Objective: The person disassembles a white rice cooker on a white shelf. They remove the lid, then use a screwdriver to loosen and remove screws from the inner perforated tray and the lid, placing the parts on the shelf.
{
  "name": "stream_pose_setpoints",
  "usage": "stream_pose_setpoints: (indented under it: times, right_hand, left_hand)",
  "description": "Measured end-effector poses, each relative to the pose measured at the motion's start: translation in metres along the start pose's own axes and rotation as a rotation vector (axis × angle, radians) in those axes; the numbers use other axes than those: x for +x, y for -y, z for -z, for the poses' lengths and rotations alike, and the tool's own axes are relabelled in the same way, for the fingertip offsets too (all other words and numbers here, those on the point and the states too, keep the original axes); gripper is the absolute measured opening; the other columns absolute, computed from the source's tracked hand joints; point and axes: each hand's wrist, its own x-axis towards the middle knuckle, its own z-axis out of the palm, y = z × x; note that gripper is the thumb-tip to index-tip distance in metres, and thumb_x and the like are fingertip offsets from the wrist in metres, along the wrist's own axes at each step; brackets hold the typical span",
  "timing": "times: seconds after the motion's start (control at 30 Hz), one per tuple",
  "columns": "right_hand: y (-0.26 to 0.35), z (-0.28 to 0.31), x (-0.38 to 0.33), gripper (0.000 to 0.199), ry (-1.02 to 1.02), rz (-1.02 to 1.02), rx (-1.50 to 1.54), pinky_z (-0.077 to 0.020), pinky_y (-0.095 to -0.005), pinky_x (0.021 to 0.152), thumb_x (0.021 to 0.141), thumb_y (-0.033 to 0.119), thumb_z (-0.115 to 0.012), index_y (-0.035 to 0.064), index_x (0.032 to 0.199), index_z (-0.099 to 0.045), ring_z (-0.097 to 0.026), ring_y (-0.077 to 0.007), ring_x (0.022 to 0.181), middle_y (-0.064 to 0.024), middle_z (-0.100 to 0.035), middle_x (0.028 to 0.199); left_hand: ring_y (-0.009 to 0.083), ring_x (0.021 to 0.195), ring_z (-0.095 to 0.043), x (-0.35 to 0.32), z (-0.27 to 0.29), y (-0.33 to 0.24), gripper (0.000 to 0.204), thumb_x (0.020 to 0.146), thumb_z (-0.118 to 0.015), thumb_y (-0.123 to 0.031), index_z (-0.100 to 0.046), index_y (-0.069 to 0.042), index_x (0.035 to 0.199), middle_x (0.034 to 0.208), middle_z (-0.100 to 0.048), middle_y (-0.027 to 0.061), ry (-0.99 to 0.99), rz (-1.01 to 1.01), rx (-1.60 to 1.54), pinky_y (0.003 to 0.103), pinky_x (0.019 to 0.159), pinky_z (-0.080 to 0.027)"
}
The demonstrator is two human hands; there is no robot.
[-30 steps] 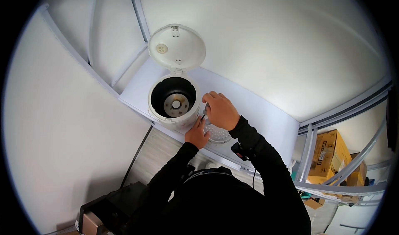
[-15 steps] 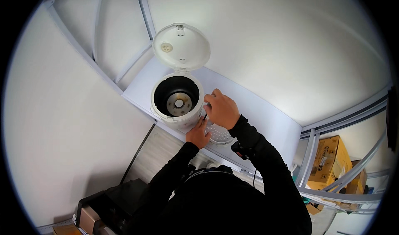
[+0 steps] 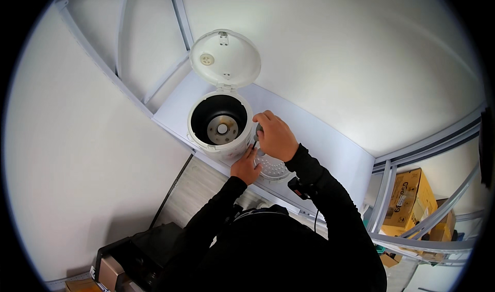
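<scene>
- While the left hand stayed beside the cooker, the right hand showed a small change: more of the grey-handled tool was visible between its fingers than half a second earlier.
- This suggested a small adjustment of grip, with the work kept at the same spot.
- The right hand was grasping the tool, whose dark shaft pointed down toward the left fingertips.
- The left fingers were stretched out; whether they pinched something, I could not tell.
- Just left of the right hand stood the cooker, its lid raised; partly below this hand lay a dotted disc.
- To the right of the right hand, the tabletop gave room for moving, up to the wall beyond; toward the body, its front edge ran close to the left hand, and the cooker limited the left side.
</scene>
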Motion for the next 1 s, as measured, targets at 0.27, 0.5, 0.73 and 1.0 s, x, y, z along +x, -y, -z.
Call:
stream_pose_setpoints:
  times: [0.27,0.5,0.73,1.0]
  right_hand:
    - [-0.002,0.003,-0.005,0.030,-0.018,-0.033,0.050,-0.0521,-0.0457,0.083,0.084,-0.003,-0.061,0.0017,0.113,-0.060,-0.063,-0.0403,0.097,-0.0168,-0.061,0.111]
    - [-0.002,0.003,-0.006,0.030,-0.019,-0.002,0.075,-0.0520,-0.0445,0.085,0.083,-0.005,-0.060,0.0007,0.112,-0.061,-0.063,-0.0397,0.098,-0.0164,-0.062,0.112]
    - [0.002,0.002,-0.007,0.028,-0.005,-0.057,0.067,-0.0521,-0.0483,0.088,0.085,0.002,-0.061,0.0016,0.112,-0.062,-0.063,-0.0415,0.099,-0.0178,-0.062,0.107]
    - [-0.006,0.000,-0.006,0.025,0.021,-0.082,-0.091,-0.0534,-0.0477,0.082,0.084,0.006,-0.063,0.0029,0.109,-0.063,-0.065,-0.0395,0.093,-0.0158,-0.063,0.103]
  left_hand:
    - [0.0277,0.133,-0.058,0.000,0.000,-0.002,0.069,0.092,-0.065,-0.033,-0.046,-0.008,0.153,0.162,-0.042,0.0106,-0.033,-0.011,0.012,0.041,0.102,-0.052]
    - [0.0275,0.131,-0.059,0.000,-0.004,0.003,0.067,0.090,-0.067,-0.033,-0.051,-0.008,0.150,0.160,-0.045,0.0095,-0.090,-0.042,-0.016,0.041,0.101,-0.053]
    - [0.0266,0.130,-0.060,0.001,-0.009,0.010,0.066,0.089,-0.068,-0.033,-0.053,-0.010,0.148,0.159,-0.047,0.0073,-0.111,-0.056,-0.035,0.040,0.100,-0.054]
    - [0.0302,0.133,-0.056,0.001,-0.010,0.014,0.068,0.089,-0.070,-0.032,-0.051,-0.013,0.151,0.160,-0.046,0.0081,-0.104,-0.069,-0.089,0.042,0.101,-0.052]
